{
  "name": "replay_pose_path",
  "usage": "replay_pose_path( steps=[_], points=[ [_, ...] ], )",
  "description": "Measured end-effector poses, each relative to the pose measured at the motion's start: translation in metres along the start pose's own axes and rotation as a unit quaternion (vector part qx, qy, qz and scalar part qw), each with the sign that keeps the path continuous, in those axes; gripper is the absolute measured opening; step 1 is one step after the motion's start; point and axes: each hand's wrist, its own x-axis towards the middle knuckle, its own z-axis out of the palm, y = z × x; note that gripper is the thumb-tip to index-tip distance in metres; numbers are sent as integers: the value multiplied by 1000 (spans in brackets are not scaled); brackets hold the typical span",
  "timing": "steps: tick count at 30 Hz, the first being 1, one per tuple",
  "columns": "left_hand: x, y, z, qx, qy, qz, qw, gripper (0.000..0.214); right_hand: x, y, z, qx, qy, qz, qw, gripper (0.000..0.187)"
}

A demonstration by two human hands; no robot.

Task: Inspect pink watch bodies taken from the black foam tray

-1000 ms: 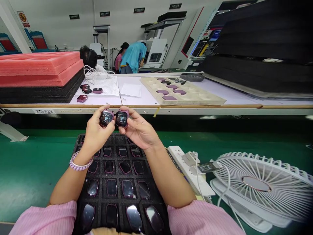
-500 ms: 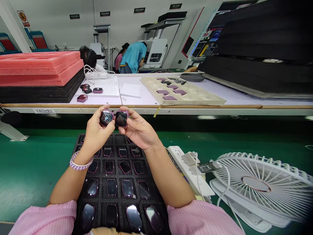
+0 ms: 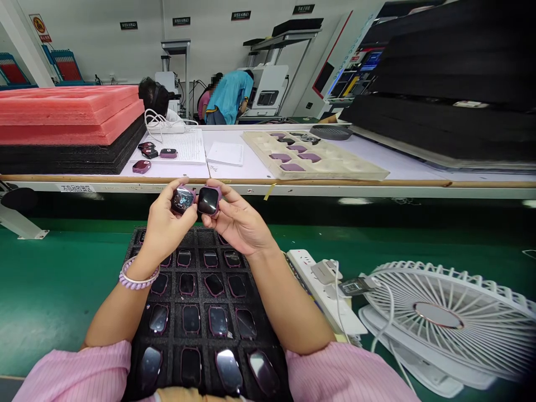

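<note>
- My left hand pinches a purple watch body by its edges, thumb on one side and curled fingertips on the other, with the screen tilted up toward me.
- My right hand pinches a second watch body the same way, fingers closed round the case rather than spread.
- The two cases sit side by side in the air above the far end of the black foam tray. I cannot tell whether they touch or are only very close.
- Held this close, I judge that a small twist of either wrist could knock case against case and scuff a bezel or the glass.
- Each grip is on narrow edges only. If one slips, that piece likely drops onto the filled pockets below, glass on glass, or bounces off onto the green bench.
- My thumbs lie right at the screen edges, so a smear on the glass seems likely.
- My forearms lie over the near rows of the tray, where a sleeve could drag a piece out of its pocket.
- The power strip and fan stand near my right elbow, and a wide swing could snag their cable.
</note>
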Motion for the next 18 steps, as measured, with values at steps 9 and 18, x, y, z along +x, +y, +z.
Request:
replay_pose_path(
  steps=[9,18],
  points=[
    [1,-1,-2,-5,2,-4,1000,54,-1,-1,2,-24,0,2,1000,53],
    [1,1,-4,45,19,11,999,51,-2,-1,4,-30,4,-9,1000,47]
  ],
)
